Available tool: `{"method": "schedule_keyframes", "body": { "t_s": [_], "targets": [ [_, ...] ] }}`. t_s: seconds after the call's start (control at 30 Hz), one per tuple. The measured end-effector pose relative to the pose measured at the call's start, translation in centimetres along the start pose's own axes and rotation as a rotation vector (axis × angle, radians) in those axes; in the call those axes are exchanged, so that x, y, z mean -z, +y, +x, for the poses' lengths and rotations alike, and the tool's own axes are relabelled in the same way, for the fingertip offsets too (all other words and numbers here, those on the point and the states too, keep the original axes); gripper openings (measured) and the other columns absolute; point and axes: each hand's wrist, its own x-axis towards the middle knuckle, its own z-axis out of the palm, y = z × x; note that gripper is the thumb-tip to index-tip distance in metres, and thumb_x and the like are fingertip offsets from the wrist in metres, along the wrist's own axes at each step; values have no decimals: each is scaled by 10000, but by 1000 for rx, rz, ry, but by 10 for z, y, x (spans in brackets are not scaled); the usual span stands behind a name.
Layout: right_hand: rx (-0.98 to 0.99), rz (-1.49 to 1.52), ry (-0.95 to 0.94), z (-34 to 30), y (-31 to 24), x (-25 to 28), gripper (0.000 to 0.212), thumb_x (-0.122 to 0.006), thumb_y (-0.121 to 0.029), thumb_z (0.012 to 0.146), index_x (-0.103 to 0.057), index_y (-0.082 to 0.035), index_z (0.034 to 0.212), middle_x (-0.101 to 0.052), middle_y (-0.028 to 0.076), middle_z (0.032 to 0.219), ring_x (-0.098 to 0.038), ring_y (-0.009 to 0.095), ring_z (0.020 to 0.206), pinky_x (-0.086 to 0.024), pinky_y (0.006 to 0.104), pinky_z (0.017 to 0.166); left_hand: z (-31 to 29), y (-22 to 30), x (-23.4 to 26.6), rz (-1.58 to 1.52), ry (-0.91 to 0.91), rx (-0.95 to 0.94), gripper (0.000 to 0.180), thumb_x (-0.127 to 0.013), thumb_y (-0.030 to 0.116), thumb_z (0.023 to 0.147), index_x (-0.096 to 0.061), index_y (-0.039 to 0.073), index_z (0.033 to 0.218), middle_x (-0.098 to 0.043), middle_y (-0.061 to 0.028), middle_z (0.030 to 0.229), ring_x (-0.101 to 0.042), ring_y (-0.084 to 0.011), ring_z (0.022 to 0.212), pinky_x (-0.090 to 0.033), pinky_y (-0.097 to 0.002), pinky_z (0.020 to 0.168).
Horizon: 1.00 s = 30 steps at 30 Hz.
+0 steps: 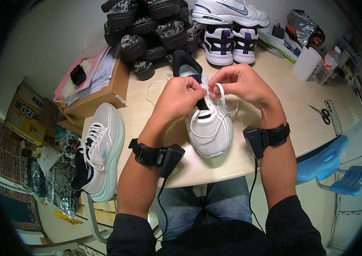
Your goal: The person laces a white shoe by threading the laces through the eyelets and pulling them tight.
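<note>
A light grey mesh sneaker [208, 136] lies on the table in front of me, toe toward me, its dark-lined collar at the far end. White shoelace [202, 135] crosses the lower eyelets, and loose lengths trail to both sides. My left hand [181, 97] is closed over the left side of the lacing opening; what its fingertips pinch is hidden. Fingers of my right hand [243, 85] pinch the white lace at the right eyelet row, and a loop of it stands up beside them. Black straps with small boxes sit on both wrists.
A matching sneaker [103, 153] stands at the table's left edge. Behind are stacked camouflage shoes [147, 34], white sneakers [228, 38] and a cardboard box [112, 85] of papers. Scissors [324, 114], a phone-like slab [333, 117] and a bottle [327, 66] are right; a blue chair [324, 162] stands nearby.
</note>
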Motion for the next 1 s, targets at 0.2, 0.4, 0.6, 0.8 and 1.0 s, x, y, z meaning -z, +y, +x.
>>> {"method": "schedule_keyframes", "body": {
  "t_s": [0.2,0.4,0.6,0.8,1.0],
  "targets": [
    [-61,-1,-39,-1,-5,-6,165,-657,-5,795,-648,77,937,-670,122,847,-654,160,732,-536,268,730,0,-3,7,-278,-104,114,126,-626,140,834,-585,68,740,-495,32,556,-405,-38,430,-274,-205,383],
    [-88,-50,-41,-1,-3,-4,179,-663,5,785,-649,76,949,-671,122,809,-653,159,720,-533,270,698,-1,-1,6,-285,-148,145,138,-603,158,858,-594,69,752,-509,23,560,-422,-42,434,-280,-203,385],
    [-62,-70,-76,-2,-3,-6,167,-672,14,772,-643,72,925,-665,113,797,-649,156,708,-535,264,686,1,2,3,-119,-225,178,191,-588,173,868,-657,48,742,-515,8,505,-436,-54,395,-267,-206,360],
    [-92,-141,27,-8,-6,1,112,-648,13,786,-630,62,885,-653,86,779,-623,127,688,-523,256,656,0,6,0,-29,-339,197,204,-615,167,858,-651,30,712,-470,30,473,-372,-45,362,-229,-215,350],
    [-99,-154,-36,-9,-6,3,86,-642,-2,789,-625,28,868,-644,57,760,-598,103,674,-493,238,617,-2,4,-5,-72,-255,224,210,-635,176,853,-640,27,705,-461,38,485,-351,-40,374,-218,-217,352]
  ]
}}
